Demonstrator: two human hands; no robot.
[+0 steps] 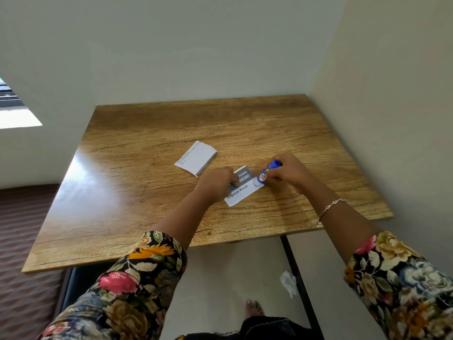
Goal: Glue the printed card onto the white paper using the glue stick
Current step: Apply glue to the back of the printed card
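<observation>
Fingers of my right hand (pixel 286 174) are wrapped tight around the blue glue stick (pixel 268 171), its white tip tilted down onto the right end of the grey-and-white printed card (pixel 242 190) reading "Organize Bread". My left hand (pixel 217 184) is curled, fingertips pressing the card flat on the wooden table (pixel 147 192). A folded white paper (pixel 197 158) lies just beyond, apart from the card.
</observation>
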